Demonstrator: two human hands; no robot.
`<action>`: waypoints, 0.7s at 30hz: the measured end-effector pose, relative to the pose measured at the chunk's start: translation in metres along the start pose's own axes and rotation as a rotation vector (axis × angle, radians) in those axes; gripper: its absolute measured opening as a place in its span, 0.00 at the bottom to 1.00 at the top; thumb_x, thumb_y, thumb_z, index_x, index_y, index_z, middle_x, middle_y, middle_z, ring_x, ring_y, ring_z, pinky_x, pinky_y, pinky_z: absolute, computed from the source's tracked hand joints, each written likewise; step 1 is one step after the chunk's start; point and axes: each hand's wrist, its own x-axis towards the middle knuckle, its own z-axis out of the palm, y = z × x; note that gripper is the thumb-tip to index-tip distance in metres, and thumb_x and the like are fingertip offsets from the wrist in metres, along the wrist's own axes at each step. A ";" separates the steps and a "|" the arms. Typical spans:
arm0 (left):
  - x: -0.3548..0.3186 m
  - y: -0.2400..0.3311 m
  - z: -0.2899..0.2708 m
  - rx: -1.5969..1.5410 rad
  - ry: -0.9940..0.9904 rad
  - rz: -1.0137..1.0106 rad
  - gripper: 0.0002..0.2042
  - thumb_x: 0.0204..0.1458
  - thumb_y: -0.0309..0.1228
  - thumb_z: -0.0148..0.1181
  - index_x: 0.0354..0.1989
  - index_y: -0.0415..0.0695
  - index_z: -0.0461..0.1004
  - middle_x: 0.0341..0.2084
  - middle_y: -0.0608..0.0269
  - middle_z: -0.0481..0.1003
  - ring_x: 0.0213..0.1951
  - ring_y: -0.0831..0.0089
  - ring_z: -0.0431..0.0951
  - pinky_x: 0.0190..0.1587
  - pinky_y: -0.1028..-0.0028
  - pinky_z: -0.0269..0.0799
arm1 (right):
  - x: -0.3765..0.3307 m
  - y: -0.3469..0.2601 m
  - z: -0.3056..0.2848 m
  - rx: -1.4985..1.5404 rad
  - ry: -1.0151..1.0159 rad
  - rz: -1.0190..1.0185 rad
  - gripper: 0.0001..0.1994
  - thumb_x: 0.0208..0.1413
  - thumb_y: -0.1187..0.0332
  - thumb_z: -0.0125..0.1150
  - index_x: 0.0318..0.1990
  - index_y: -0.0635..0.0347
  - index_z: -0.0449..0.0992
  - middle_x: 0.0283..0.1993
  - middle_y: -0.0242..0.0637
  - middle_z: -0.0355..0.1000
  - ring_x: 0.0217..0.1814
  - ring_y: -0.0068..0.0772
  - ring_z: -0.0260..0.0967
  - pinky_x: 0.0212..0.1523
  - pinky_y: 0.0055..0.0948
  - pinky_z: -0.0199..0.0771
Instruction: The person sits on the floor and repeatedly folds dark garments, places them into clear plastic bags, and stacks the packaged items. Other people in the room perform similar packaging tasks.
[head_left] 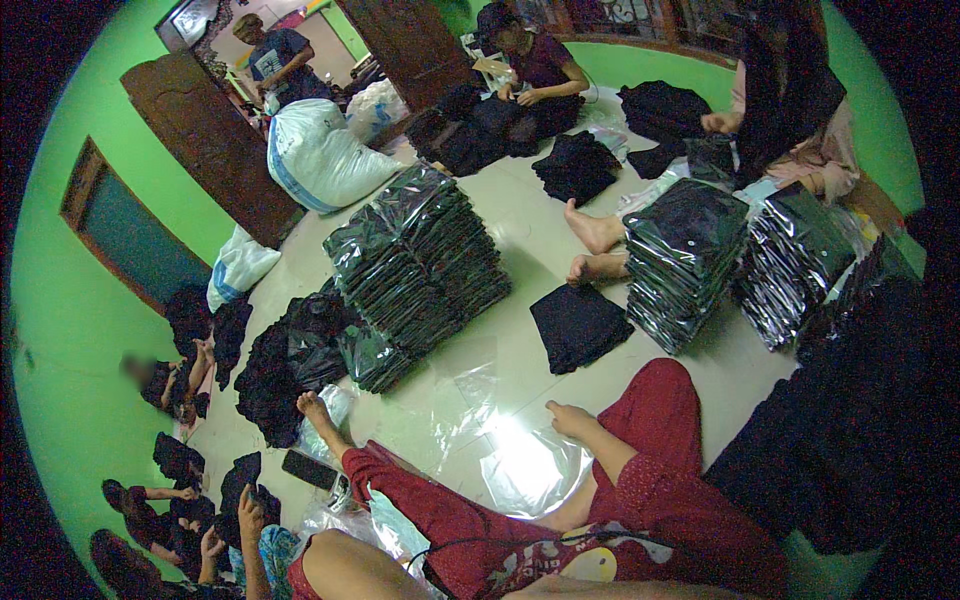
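My right hand (572,421) hovers over the pale floor beside my bent right knee, one finger standing out and the others loosely curled. Nothing shows in it. Nearest to it is a folded black garment (580,328) lying flat just beyond. Clear plastic bags (520,462) lie on the floor in front of me, shining in the light. Bare skin of my left arm (365,572) is at the lower edge; its hand is out of the picture. Farther left rises a tall stack of black garments in clear plastic bags (420,270).
Two more bagged stacks (685,260) (795,260) stand at the right, by a big dark cloth heap (840,440). Loose black garments (290,360) and a phone (310,468) lie left. White sacks (325,155) lean near the doorway. Several people sit around, handling dark cloth.
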 end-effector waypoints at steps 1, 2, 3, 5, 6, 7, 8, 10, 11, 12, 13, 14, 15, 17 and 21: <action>0.002 -0.001 0.000 -0.009 0.002 -0.018 0.23 0.53 0.45 0.41 0.49 0.38 0.64 0.47 0.47 0.66 0.48 0.55 0.67 0.51 0.55 0.59 | -0.001 -0.001 -0.001 0.002 0.001 0.002 0.22 0.47 0.70 0.47 0.52 0.58 0.58 0.37 0.54 0.69 0.39 0.52 0.68 0.41 0.43 0.66; 0.003 -0.004 0.001 -0.020 0.007 -0.039 0.23 0.53 0.45 0.41 0.49 0.38 0.64 0.47 0.47 0.66 0.48 0.55 0.67 0.51 0.55 0.59 | -0.002 -0.003 -0.002 -0.002 -0.007 0.003 0.22 0.47 0.69 0.47 0.52 0.57 0.58 0.38 0.54 0.69 0.40 0.52 0.67 0.41 0.43 0.66; 0.006 -0.005 0.002 -0.036 0.006 -0.066 0.24 0.53 0.45 0.41 0.49 0.38 0.64 0.47 0.47 0.66 0.48 0.55 0.67 0.51 0.55 0.60 | -0.005 -0.003 -0.004 -0.006 -0.014 0.004 0.22 0.47 0.69 0.47 0.53 0.56 0.58 0.38 0.53 0.69 0.40 0.52 0.67 0.41 0.43 0.66; 0.009 -0.008 0.004 -0.066 0.008 -0.124 0.24 0.53 0.46 0.41 0.49 0.38 0.64 0.47 0.47 0.66 0.48 0.55 0.67 0.51 0.54 0.60 | -0.007 -0.004 -0.006 -0.002 -0.030 0.014 0.22 0.47 0.69 0.47 0.53 0.55 0.57 0.39 0.53 0.69 0.40 0.52 0.67 0.41 0.43 0.66; 0.009 -0.008 0.007 -0.097 0.010 -0.171 0.24 0.53 0.46 0.42 0.49 0.38 0.64 0.46 0.46 0.66 0.48 0.55 0.67 0.51 0.54 0.60 | -0.007 -0.003 -0.005 0.006 -0.039 0.023 0.22 0.47 0.69 0.47 0.53 0.55 0.57 0.40 0.53 0.68 0.41 0.51 0.67 0.41 0.43 0.66; 0.008 -0.008 0.009 -0.135 0.009 -0.239 0.24 0.53 0.46 0.42 0.49 0.38 0.64 0.46 0.46 0.66 0.48 0.55 0.67 0.51 0.54 0.60 | -0.006 -0.001 -0.004 0.001 -0.051 0.027 0.23 0.47 0.69 0.47 0.54 0.54 0.57 0.40 0.53 0.68 0.41 0.51 0.67 0.41 0.43 0.66; 0.005 -0.009 0.009 -0.167 0.017 -0.306 0.24 0.53 0.46 0.42 0.49 0.38 0.64 0.46 0.46 0.66 0.48 0.55 0.67 0.51 0.54 0.60 | -0.004 0.002 -0.002 0.022 -0.054 0.047 0.23 0.47 0.69 0.47 0.54 0.54 0.57 0.40 0.53 0.68 0.42 0.51 0.67 0.42 0.43 0.66; -0.009 -0.008 0.004 -0.264 0.049 -0.544 0.24 0.53 0.47 0.42 0.48 0.38 0.64 0.46 0.46 0.66 0.48 0.55 0.67 0.50 0.54 0.60 | 0.001 0.009 0.005 0.034 -0.070 0.039 0.23 0.47 0.69 0.47 0.54 0.55 0.58 0.40 0.54 0.68 0.42 0.50 0.66 0.42 0.43 0.65; -0.023 -0.010 -0.007 -0.293 0.088 -0.656 0.24 0.53 0.47 0.42 0.48 0.38 0.64 0.46 0.46 0.67 0.47 0.54 0.67 0.50 0.54 0.60 | 0.005 0.011 0.011 0.185 -0.104 0.100 0.23 0.47 0.69 0.47 0.54 0.55 0.58 0.39 0.54 0.68 0.42 0.50 0.67 0.42 0.43 0.66; -0.040 -0.019 -0.017 -0.311 0.156 -0.758 0.25 0.53 0.47 0.42 0.48 0.38 0.64 0.46 0.46 0.67 0.47 0.54 0.68 0.50 0.53 0.61 | 0.011 0.012 0.013 0.341 -0.127 0.149 0.23 0.46 0.69 0.47 0.53 0.55 0.59 0.38 0.54 0.69 0.42 0.50 0.67 0.42 0.42 0.66; -0.064 -0.031 -0.050 -0.186 0.265 -0.746 0.25 0.53 0.47 0.42 0.48 0.38 0.64 0.46 0.46 0.67 0.47 0.54 0.68 0.50 0.53 0.61 | 0.012 0.014 0.016 0.212 -0.083 0.102 0.22 0.46 0.69 0.47 0.53 0.55 0.59 0.38 0.53 0.69 0.40 0.49 0.68 0.41 0.42 0.66; -0.096 -0.054 -0.091 0.006 0.385 -0.671 0.22 0.53 0.45 0.44 0.46 0.39 0.66 0.45 0.47 0.68 0.46 0.56 0.69 0.49 0.55 0.62 | 0.011 0.014 0.019 -0.055 0.004 0.006 0.22 0.45 0.69 0.47 0.52 0.56 0.60 0.37 0.52 0.70 0.38 0.49 0.68 0.40 0.41 0.67; -0.124 -0.075 -0.127 0.242 0.408 -0.755 0.20 0.52 0.44 0.46 0.44 0.39 0.68 0.43 0.47 0.69 0.45 0.58 0.70 0.49 0.57 0.63 | 0.014 0.014 0.015 -0.023 -0.003 -0.042 0.23 0.45 0.69 0.47 0.52 0.56 0.60 0.36 0.52 0.70 0.36 0.48 0.69 0.39 0.40 0.67; -0.215 -0.117 -0.173 1.013 0.460 -1.003 0.16 0.51 0.36 0.50 0.43 0.36 0.67 0.39 0.50 0.71 0.42 0.64 0.71 0.49 0.69 0.63 | 0.010 0.011 0.009 -0.037 -0.115 0.003 0.23 0.44 0.69 0.47 0.52 0.56 0.60 0.34 0.51 0.71 0.32 0.45 0.70 0.36 0.39 0.68; -0.382 -0.104 -0.212 1.472 -0.246 -1.723 0.28 0.41 0.44 0.57 0.51 0.45 0.61 0.48 0.43 0.62 0.48 0.47 0.65 0.44 0.56 0.67 | 0.003 0.000 -0.002 -0.056 -0.125 -0.021 0.23 0.44 0.69 0.48 0.52 0.57 0.59 0.30 0.49 0.71 0.29 0.44 0.70 0.31 0.40 0.69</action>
